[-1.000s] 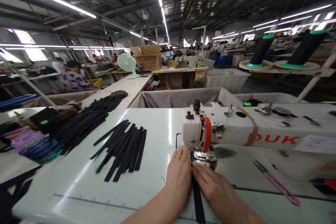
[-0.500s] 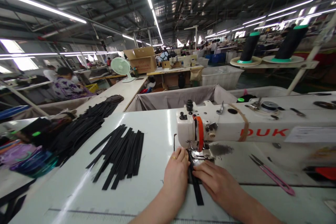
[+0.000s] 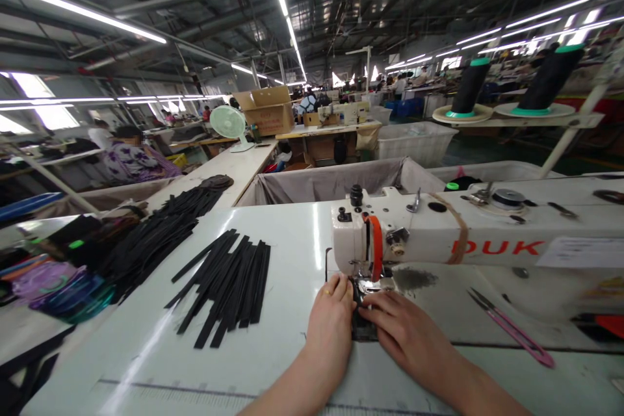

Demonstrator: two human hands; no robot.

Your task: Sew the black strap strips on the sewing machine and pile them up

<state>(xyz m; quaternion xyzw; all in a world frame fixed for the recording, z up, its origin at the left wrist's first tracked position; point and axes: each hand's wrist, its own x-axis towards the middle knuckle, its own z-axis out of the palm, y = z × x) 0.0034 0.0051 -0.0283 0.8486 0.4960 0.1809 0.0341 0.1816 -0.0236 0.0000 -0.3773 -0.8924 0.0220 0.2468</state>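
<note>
My left hand (image 3: pixel 333 315) lies with its fingers together at the left of the presser foot (image 3: pixel 366 287) of a white sewing machine (image 3: pixel 348 234), its fingertips down on a black strap (image 3: pixel 357 296). On the other side, my right hand (image 3: pixel 397 322) has its thumb and fingers closed at the strap's right edge, just in front of the foot. Only a short piece of the strap shows between my hands; its front end is hidden or too dark to make out.
Left of the machine lies a fan of cut black straps (image 3: pixel 224 286), with a larger black heap (image 3: pixel 160 240) beyond. Pink-handled thread snips (image 3: pixel 517 331) rest at the right. Two black thread cones (image 3: pixel 468 88) stand behind. A cloth-lined bin (image 3: pixel 322 183) adjoins the table's far edge.
The strap's loose tail, which stuck out toward me below my hands, no longer shows there. Both hands remain at the presser foot, and the view has shifted slightly.
</note>
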